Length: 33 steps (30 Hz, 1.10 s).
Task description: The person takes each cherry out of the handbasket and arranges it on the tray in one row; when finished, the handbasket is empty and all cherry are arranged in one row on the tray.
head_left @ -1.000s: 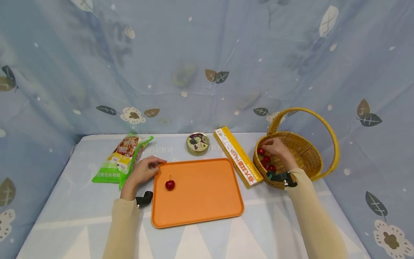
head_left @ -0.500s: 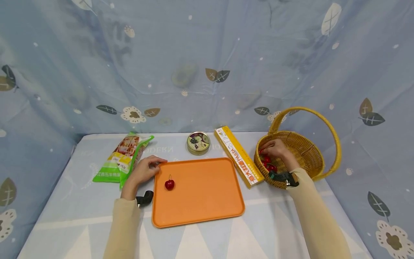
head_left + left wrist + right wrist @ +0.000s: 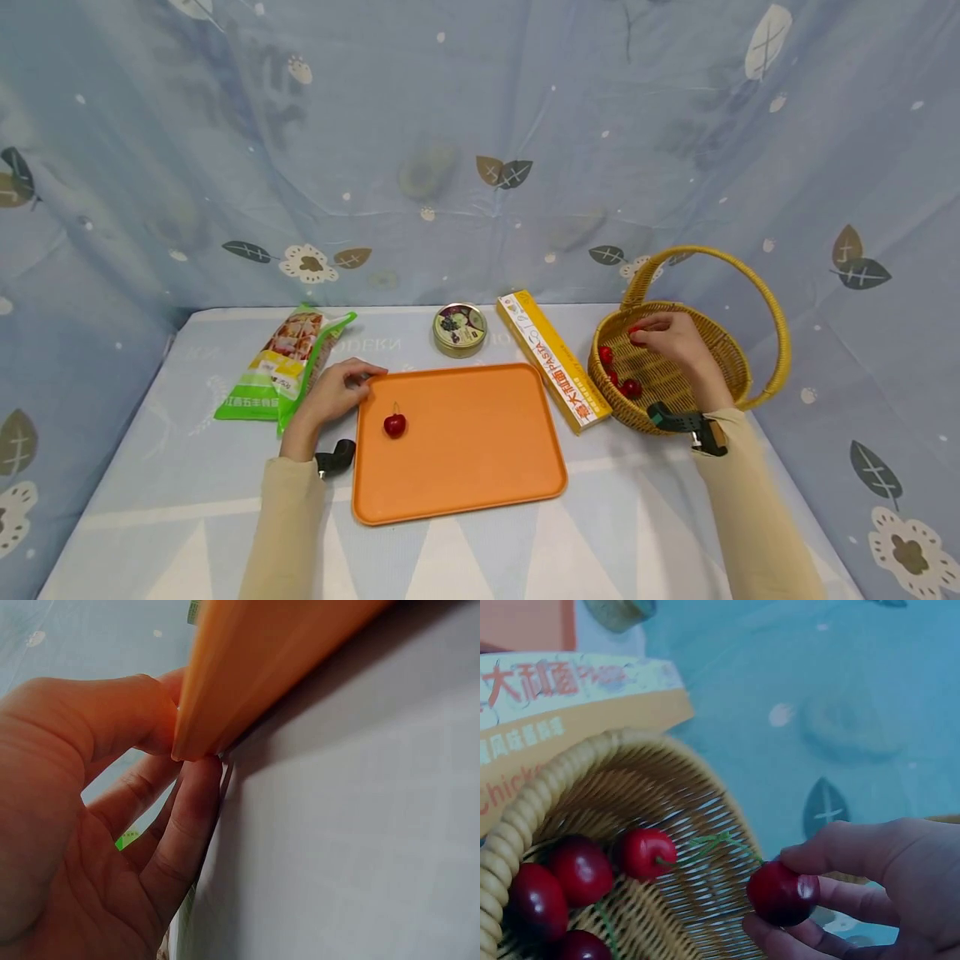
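My right hand (image 3: pixel 673 340) pinches a dark red cherry (image 3: pixel 782 892) between thumb and fingers, over the wicker basket (image 3: pixel 693 377). Several more cherries (image 3: pixel 580 871) lie at the basket's left side; a green stem stretches between one of them and the held cherry. At the upper left corner of the orange tray (image 3: pixel 465 450), my left hand (image 3: pixel 337 393) grips the rim, with thumb and fingers about the edge in the left wrist view. A single cherry (image 3: pixel 394 425) with its stem up sits on the left part of the tray.
A yellow and white pasta box (image 3: pixel 553 360) lies slanted between tray and basket. Behind the tray stands a round tin (image 3: pixel 459 330). A green food bag (image 3: pixel 283 367) lies beyond the left hand. The basket's tall handle (image 3: pixel 768 308) arches up on the right.
My right hand has reached down among the cherries, then come up and rightward with one cherry pinched. The left hand stays at the tray corner.
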Motion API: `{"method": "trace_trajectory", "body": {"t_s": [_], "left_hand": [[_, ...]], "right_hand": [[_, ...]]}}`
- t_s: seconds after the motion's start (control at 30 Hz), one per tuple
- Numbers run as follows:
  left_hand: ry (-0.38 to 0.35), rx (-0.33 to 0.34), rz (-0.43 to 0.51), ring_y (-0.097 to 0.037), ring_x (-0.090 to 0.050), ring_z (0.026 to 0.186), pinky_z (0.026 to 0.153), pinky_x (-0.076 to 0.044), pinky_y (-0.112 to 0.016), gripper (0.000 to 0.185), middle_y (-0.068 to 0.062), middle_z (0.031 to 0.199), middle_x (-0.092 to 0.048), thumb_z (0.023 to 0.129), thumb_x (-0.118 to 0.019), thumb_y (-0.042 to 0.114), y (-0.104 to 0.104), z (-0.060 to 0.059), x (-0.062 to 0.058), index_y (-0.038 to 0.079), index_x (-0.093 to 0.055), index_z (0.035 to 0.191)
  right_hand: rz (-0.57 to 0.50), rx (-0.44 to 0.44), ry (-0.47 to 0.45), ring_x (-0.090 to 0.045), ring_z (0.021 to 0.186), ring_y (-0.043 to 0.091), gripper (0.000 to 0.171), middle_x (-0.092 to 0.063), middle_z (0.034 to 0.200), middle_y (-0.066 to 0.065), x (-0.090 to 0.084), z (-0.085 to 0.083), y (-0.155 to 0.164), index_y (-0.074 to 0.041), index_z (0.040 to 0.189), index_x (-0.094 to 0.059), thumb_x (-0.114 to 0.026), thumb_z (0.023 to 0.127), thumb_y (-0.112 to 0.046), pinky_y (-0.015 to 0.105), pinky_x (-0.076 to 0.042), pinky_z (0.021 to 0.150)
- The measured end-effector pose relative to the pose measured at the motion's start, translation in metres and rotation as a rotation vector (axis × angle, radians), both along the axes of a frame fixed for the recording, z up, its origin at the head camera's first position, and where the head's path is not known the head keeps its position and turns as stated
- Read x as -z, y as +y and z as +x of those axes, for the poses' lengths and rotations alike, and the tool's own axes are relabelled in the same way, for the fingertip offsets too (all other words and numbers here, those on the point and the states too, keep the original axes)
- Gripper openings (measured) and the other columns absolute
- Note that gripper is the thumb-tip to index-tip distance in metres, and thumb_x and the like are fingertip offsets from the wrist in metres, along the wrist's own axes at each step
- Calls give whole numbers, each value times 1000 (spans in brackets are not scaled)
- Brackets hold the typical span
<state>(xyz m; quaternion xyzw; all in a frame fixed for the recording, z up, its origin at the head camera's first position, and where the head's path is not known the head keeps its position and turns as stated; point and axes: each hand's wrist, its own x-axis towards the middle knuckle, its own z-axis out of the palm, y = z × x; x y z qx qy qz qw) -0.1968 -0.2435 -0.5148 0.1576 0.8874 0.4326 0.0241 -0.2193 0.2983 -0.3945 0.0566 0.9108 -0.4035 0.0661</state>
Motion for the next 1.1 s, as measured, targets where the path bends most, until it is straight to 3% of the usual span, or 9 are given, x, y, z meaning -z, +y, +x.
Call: {"method": "trace_trajectory", "body": {"t_s": [0.17,0.4,0.5,0.6,0.77,1.0,1.1], "left_hand": [[-10,-4,-6,-21,-54,83,76,-46,-31,34,-8,106,-67,85,-60,-6,0,-1,0,9,-74,112],[-8,-8,-2,-21,-54,84,77,-46,-31,34,-8,107,-68,85,-60,-6,0,-1,0,9,-75,111],[1,-5,1,-21,-54,84,76,-46,-30,33,-8,107,-68,85,-60,-6,0,-1,0,9,-75,111],[12,1,2,-21,-54,83,75,-46,-29,34,-9,106,-68,84,-60,-6,-1,-1,0,9,-75,111],[14,4,2,-20,-54,82,75,-46,-29,34,-8,106,-68,84,-60,-6,-1,-1,1,9,-75,111],[21,9,5,-19,-55,82,74,-46,-28,34,-8,106,-68,84,-60,-6,-1,-2,1,9,-75,111],[26,7,1,-19,-55,81,74,-46,-28,34,-8,105,-68,84,-60,-6,-1,-2,1,9,-75,111]], "right_hand": [[-9,37,55,-60,99,41,39,-62,113,23,-10,9,-4,7,119,-60,-66,94,-21,24,-51,69],[24,36,157,-58,89,27,39,-61,108,22,-18,15,-17,8,117,-61,-69,91,-19,27,-49,70],[8,21,177,-59,93,29,42,-61,111,24,-19,16,-27,8,122,-60,-68,92,-19,27,-51,71],[-36,14,168,-62,93,33,41,-62,112,24,-16,16,-42,7,124,-61,-67,93,-19,34,-54,76],[-120,-26,147,-66,86,33,31,-69,102,21,-3,18,-86,4,111,-68,-69,91,-20,39,-56,74],[-208,-125,109,-64,74,16,20,-72,86,11,33,31,-173,1,93,-74,-78,82,-15,26,-49,64],[-275,-146,45,-66,70,17,18,-71,81,7,51,39,-208,0,90,-73,-80,81,-13,25,-49,61]]}}
